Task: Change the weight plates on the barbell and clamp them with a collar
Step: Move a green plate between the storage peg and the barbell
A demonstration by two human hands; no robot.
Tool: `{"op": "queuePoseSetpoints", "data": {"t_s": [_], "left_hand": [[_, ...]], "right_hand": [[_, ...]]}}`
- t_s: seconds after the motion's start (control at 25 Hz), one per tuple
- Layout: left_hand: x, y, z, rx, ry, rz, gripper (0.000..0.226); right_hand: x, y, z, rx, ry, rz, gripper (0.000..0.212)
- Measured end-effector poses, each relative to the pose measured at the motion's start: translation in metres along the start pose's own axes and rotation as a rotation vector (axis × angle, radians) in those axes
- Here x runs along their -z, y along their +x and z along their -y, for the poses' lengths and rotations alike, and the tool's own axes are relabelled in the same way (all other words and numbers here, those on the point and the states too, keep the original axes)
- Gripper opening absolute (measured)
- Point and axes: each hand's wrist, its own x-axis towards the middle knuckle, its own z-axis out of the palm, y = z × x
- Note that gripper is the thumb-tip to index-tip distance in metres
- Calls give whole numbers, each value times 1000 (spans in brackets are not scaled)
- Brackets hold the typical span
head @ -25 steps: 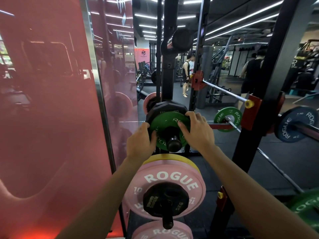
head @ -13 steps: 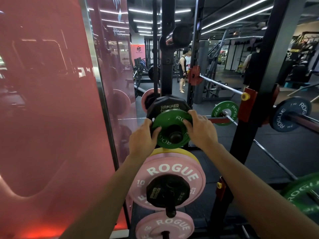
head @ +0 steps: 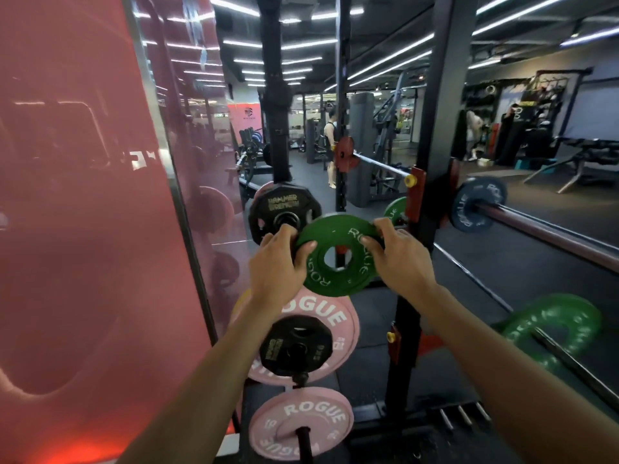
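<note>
A small green ROGUE plate [head: 338, 259] hangs in the air in front of the storage pegs, free of its peg, its centre hole open. My left hand [head: 278, 266] grips its left rim and my right hand [head: 398, 259] grips its right rim. Behind it a black Hammer Strength plate [head: 284, 209] stays on the upper peg. To the right the barbell [head: 549, 239] lies across the rack with a blue ROGUE plate [head: 479, 205] on its sleeve. No collar is in sight.
Pink ROGUE plates [head: 335, 316] [head: 301, 423] and a small black plate [head: 294, 346] hang on lower pegs. The black rack upright [head: 432, 162] stands between me and the barbell. A red mirrored wall [head: 83, 229] fills the left. A green plate [head: 556, 329] sits low right. People stand far back.
The green plate has come off the upper peg and moved toward me and to the right in both hands. The black plate behind it is now uncovered.
</note>
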Motion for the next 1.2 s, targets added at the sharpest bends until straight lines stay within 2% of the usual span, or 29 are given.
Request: {"op": "queuePoseSetpoints", "data": {"t_s": [0.12,0.24,0.44,0.6,0.92,1.2], "left_hand": [[-20,-14,-60,-38,-62,62,33],[-52,-30,-121,-141,-129,97,35],[-108,-45,-216,-304,-270,137,34],[-151,-50,-280,-354,-359,185,34],[-251,-36,-373,-402,-470,234,31],[-293,-18,-400,-361,-452,218,31]], "right_hand": [[63,-38,-33,-49,-77,-53,29],[118,-81,-73,-165,-178,-37,35],[192,-137,-138,-313,-311,-52,34],[237,-166,-183,-401,-392,-101,33],[286,-176,-286,-517,-508,-93,32],[291,-153,-350,-487,-478,-58,33]]}}
